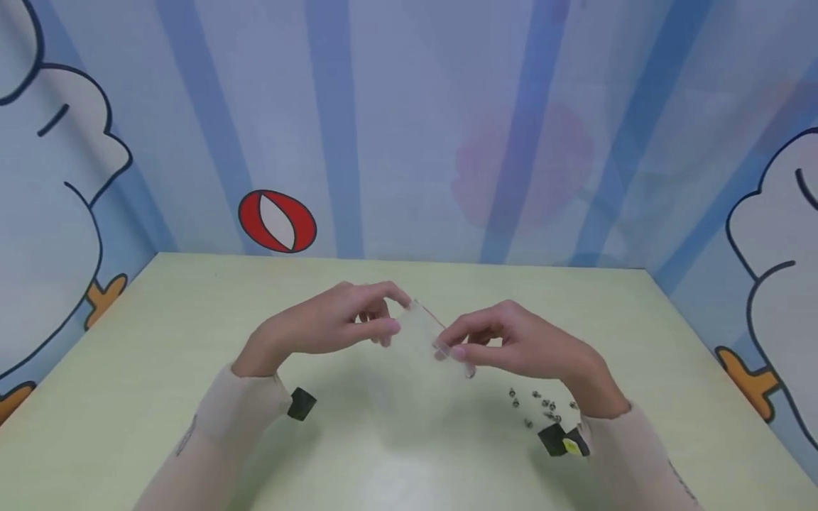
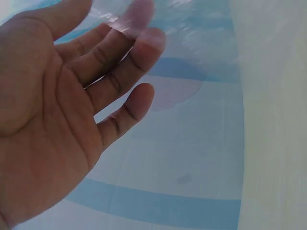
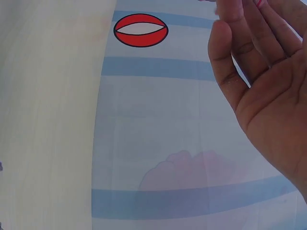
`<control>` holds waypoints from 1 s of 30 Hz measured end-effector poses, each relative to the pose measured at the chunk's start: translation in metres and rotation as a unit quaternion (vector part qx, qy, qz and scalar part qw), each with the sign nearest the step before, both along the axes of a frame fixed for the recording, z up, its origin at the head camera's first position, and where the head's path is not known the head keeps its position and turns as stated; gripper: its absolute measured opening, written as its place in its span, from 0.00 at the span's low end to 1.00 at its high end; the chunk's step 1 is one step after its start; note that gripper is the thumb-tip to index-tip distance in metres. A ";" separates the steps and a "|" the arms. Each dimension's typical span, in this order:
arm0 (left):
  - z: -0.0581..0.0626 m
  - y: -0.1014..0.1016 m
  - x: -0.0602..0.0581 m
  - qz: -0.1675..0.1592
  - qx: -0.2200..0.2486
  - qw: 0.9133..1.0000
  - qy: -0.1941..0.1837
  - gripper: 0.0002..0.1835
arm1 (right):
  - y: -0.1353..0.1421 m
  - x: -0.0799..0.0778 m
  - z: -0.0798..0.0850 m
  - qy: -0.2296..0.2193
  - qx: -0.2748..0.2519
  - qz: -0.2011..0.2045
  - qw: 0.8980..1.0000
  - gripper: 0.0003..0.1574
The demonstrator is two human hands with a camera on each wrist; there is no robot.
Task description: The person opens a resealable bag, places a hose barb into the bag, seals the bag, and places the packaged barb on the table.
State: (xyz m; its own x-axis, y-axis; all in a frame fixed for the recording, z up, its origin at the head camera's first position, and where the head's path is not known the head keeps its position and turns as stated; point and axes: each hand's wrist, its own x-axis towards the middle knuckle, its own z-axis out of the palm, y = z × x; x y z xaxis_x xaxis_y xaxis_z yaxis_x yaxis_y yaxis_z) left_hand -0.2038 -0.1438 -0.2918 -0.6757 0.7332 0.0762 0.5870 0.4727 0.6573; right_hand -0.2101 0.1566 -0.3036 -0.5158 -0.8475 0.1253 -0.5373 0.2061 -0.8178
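Observation:
A clear plastic bag [image 1: 412,355] with a thin red line along its top edge hangs above the table between the two hands. My left hand [image 1: 339,319] holds it at the upper left corner, index fingertip on the edge and thumb lower down. In the left wrist view the see-through film [image 2: 192,28] lies across some of the fingertips. My right hand [image 1: 517,341] pinches the other end of the red-lined edge between thumb and fingers. From the right wrist, only a bit of the red line [image 3: 259,2] shows among the fingers.
Several small metal pieces, perhaps screws [image 1: 548,404], lie scattered on the pale table [image 1: 192,312] below the right hand. Dark square pieces [image 1: 302,404] sit at both wrists. A printed blue striped curtain [image 1: 409,128] rises behind the table's far edge.

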 end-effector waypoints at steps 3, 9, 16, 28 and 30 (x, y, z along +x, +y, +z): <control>-0.004 -0.005 -0.001 -0.001 -0.006 1.000 -0.018 0.13 | -0.001 0.000 -0.001 -0.026 0.005 -0.010 1.000 0.15; -0.007 -0.015 -0.010 -0.003 -0.008 0.998 -0.056 0.11 | -0.004 -0.003 -0.003 -0.072 0.007 -0.034 0.997 0.18; -0.015 -0.015 -0.013 -0.023 0.002 0.999 -0.049 0.09 | -0.010 -0.003 -0.013 -0.061 0.007 -0.041 0.997 0.07; -0.019 0.002 -0.009 -0.005 -0.041 0.998 -0.055 0.14 | -0.022 -0.005 -0.025 -0.084 0.028 -0.069 0.994 0.16; -0.020 0.009 -0.008 -0.005 -0.038 0.999 -0.023 0.19 | -0.021 -0.005 -0.025 -0.084 0.032 -0.077 0.993 0.18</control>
State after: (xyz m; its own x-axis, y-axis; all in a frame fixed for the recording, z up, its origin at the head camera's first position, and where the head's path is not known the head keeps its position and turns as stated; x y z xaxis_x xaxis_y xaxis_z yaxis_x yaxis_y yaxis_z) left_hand -0.2115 -0.1346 -0.3114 -0.6694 0.7428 -0.0110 0.5623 0.5163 0.6460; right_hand -0.2148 0.1355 -0.3287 -0.6494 -0.7600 -0.0251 -0.3517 0.3295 -0.8762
